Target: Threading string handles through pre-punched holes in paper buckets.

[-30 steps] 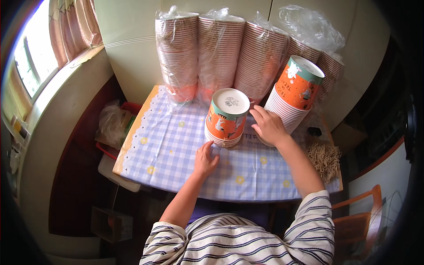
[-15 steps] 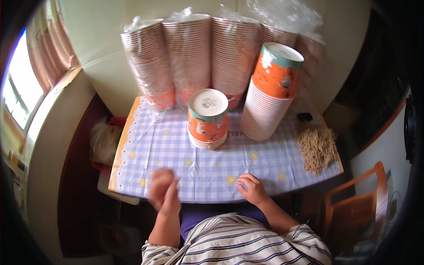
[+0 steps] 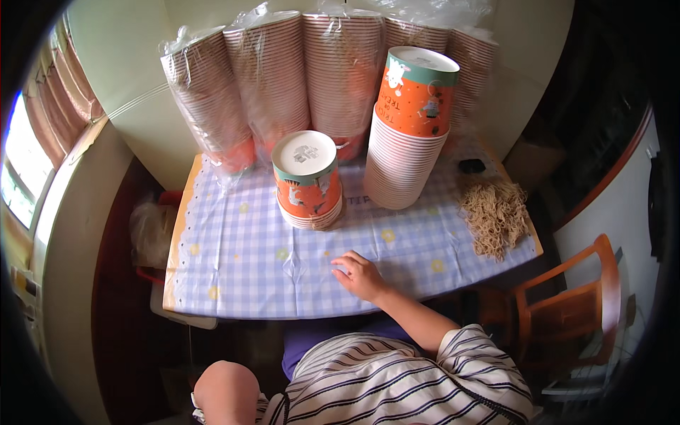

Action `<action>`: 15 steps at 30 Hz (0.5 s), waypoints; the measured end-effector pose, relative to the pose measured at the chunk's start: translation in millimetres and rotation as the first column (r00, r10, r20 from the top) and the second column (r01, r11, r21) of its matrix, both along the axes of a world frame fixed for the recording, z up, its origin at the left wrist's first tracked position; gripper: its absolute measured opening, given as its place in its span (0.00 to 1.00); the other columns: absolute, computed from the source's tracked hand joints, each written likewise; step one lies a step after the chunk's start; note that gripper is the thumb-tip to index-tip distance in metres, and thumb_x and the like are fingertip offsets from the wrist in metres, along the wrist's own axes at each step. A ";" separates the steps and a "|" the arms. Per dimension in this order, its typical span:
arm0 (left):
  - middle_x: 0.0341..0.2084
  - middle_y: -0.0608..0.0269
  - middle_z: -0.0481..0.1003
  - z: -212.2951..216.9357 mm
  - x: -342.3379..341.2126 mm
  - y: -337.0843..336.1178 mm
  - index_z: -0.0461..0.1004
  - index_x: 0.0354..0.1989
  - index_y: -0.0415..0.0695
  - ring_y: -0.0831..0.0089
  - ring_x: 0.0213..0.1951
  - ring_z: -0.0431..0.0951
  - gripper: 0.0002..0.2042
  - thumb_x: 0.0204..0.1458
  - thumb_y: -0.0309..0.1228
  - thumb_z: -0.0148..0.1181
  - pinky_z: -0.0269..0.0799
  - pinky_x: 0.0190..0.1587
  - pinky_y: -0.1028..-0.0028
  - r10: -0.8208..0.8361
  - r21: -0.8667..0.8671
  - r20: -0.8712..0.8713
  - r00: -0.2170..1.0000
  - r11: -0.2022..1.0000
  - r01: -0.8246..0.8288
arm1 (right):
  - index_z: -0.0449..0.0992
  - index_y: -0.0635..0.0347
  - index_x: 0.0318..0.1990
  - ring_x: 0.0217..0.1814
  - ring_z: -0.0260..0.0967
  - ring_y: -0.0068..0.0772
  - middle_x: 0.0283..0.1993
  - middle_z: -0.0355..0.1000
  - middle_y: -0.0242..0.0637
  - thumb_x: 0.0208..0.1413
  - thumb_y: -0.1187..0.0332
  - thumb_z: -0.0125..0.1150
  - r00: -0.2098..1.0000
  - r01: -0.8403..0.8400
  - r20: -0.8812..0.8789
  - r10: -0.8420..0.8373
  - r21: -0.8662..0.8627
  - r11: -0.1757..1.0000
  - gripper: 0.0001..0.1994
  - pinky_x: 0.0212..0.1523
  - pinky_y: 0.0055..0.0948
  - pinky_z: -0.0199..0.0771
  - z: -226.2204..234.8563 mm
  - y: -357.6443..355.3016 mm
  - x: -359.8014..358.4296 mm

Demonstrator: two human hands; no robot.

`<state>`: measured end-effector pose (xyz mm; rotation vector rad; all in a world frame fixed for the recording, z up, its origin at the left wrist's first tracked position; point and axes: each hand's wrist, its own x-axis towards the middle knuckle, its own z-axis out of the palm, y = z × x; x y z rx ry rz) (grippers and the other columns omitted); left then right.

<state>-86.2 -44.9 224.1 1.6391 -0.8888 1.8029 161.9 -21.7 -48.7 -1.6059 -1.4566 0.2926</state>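
Note:
My right hand (image 3: 360, 276) is over the front middle of the checked tablecloth (image 3: 262, 280), with its fingers loosely bent and apart and nothing held. Beyond it stands a short stack of upside-down paper cups (image 3: 306, 195), orange and green with a white base on top. A taller stack of upside-down paper cups (image 3: 407, 156) leans slightly to the right behind it. Only my bent left arm (image 3: 227, 393) shows at the lower left edge; the left hand itself is out of the picture.
Several cup stacks in clear plastic bags (image 3: 269, 78) line the back. A tangled heap of tan strings (image 3: 494, 216) lies at the right, near a small black object (image 3: 471, 166). A wooden chair (image 3: 567, 304) stands at the right, and a white plastic bag (image 3: 151, 234) sits left of the table.
My left hand has dropped back from the table's front edge and out of view. My right hand has moved left and slightly forward over the cloth. The view has shifted a little.

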 end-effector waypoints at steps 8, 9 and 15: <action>0.29 0.71 0.58 -5.9 8.5 -5.5 0.60 0.26 0.46 0.81 0.20 0.59 0.07 0.48 0.21 0.51 0.57 0.30 0.75 0.491 -0.088 0.166 0.855 0.871 -0.483 | 0.74 0.58 0.33 0.32 0.70 0.38 0.32 0.70 0.35 0.44 0.74 0.63 0.979 -0.056 0.202 0.011 0.219 0.974 0.07 0.34 0.33 0.71 1.2 -45.4 8.0; 0.29 0.71 0.58 -8.6 8.3 -7.5 0.60 0.26 0.46 0.81 0.20 0.59 0.08 0.47 0.19 0.51 0.56 0.29 0.75 0.418 -0.089 0.150 0.896 0.908 -0.408 | 0.74 0.58 0.33 0.32 0.70 0.38 0.32 0.70 0.35 0.44 0.74 0.63 0.980 -0.051 0.199 0.007 0.216 0.975 0.07 0.34 0.33 0.71 4.8 -52.2 9.4; 0.26 0.73 0.59 -16.6 25.0 -8.8 0.60 0.24 0.48 0.81 0.19 0.60 0.10 0.49 0.17 0.49 0.56 0.27 0.77 0.100 -0.134 0.045 0.994 0.987 -0.093 | 0.74 0.58 0.33 0.30 0.69 0.35 0.30 0.70 0.34 0.44 0.73 0.63 0.920 -0.289 0.318 0.227 0.162 0.944 0.07 0.33 0.32 0.69 5.7 -100.7 11.5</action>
